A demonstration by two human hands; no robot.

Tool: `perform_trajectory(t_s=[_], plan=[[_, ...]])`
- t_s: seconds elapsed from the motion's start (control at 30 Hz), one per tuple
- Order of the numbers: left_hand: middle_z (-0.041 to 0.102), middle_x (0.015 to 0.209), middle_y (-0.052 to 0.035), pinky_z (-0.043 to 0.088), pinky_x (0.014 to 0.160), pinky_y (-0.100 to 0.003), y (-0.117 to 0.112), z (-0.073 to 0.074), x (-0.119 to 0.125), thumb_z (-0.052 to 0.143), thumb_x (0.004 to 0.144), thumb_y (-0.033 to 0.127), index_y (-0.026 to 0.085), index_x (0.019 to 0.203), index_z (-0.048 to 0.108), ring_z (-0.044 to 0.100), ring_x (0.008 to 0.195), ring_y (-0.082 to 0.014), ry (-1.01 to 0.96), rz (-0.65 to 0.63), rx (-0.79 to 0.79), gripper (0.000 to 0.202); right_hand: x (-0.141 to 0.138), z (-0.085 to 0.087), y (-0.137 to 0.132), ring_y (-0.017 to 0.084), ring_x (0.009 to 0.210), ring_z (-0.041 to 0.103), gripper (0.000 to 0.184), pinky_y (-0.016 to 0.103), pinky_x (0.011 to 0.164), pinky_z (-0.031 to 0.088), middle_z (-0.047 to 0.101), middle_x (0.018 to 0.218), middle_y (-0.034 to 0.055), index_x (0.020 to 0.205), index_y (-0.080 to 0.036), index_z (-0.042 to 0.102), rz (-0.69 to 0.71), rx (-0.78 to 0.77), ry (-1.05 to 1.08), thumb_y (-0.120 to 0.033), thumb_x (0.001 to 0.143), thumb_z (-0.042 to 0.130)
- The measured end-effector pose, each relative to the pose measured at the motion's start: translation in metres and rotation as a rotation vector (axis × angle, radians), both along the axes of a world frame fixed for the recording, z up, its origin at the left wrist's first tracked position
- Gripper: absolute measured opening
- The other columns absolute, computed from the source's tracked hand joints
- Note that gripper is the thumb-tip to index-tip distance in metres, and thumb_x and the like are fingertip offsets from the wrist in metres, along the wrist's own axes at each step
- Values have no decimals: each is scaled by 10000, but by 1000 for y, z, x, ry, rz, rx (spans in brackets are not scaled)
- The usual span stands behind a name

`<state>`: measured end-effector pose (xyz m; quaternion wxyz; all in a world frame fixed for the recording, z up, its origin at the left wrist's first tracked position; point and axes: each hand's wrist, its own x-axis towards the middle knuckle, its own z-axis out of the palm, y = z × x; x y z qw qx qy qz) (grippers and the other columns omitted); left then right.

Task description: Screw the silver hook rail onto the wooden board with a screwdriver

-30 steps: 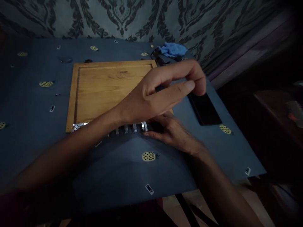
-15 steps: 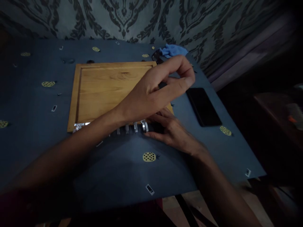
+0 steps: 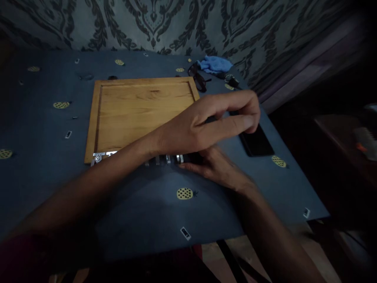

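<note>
My left hand (image 3: 206,125) reaches across above the table, thumb and fingers pinched on a small dark thing I cannot make out, just left of a black phone (image 3: 256,142). My right hand (image 3: 216,167) rests on the blue cloth with fingers curled on the right end of a long dark rod with silver rings (image 3: 165,160). The rod lies along the near edge of a wooden board (image 3: 141,114), and its silver left end (image 3: 97,158) shows at the board's corner.
The table carries a blue cloth with pineapple prints (image 3: 184,193). Dark glasses (image 3: 198,76), a crumpled blue rag (image 3: 215,64) and a small metal item (image 3: 231,80) lie at the far right. Small bits dot the cloth at left. The table edge drops off at right.
My left hand first drew back toward the board with fingers curling, then moved right and lower toward the phone. My right hand stayed on the rod.
</note>
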<state>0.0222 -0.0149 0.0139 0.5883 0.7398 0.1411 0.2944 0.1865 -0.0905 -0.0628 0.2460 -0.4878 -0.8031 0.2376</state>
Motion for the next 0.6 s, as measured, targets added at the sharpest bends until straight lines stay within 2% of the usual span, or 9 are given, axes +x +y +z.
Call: perform_trajectory(t_s=[0.1,0.2,0.33,0.43,0.53,0.6], plan=[[464,628,45,474,534,-212,1,2,0,637,982,351,151,869,644,612,602,-118,21,51,8,230,0,1,2,332,1150,655,444,521,999,542,717,1206,136,1277,-197,698,19,34,-10,-488,942,703],[455,594,51,455,514,-218,0,3,-1,659,972,464,187,847,598,576,570,-111,3,82,2,309,-1,2,3,326,1167,628,418,513,1008,529,685,1251,145,1238,-193,704,42,54,-22,-499,954,678],[389,516,75,375,445,-236,-3,-3,1,632,950,599,239,788,540,447,482,-97,-132,244,-54,405,0,0,5,329,1160,618,453,519,1001,526,692,1200,136,1226,-209,706,51,67,-5,-565,949,656],[356,501,80,314,419,-253,-3,-10,5,643,944,583,254,732,509,346,448,-89,-255,351,-104,414,0,-2,6,326,1131,625,491,514,973,538,696,1164,137,1231,-197,701,57,87,8,-592,945,645],[377,523,72,305,433,-262,-2,-17,8,682,923,558,253,738,532,336,456,-89,-337,353,-134,387,1,-3,7,328,1136,621,486,518,978,535,693,1170,138,1228,-203,703,57,79,7,-591,939,655],[373,523,71,312,440,-260,-2,-19,9,682,912,599,252,759,549,338,457,-88,-331,329,-145,402,0,-3,7,329,1142,618,475,520,986,531,693,1174,134,1212,-210,709,54,71,6,-594,937,657]])
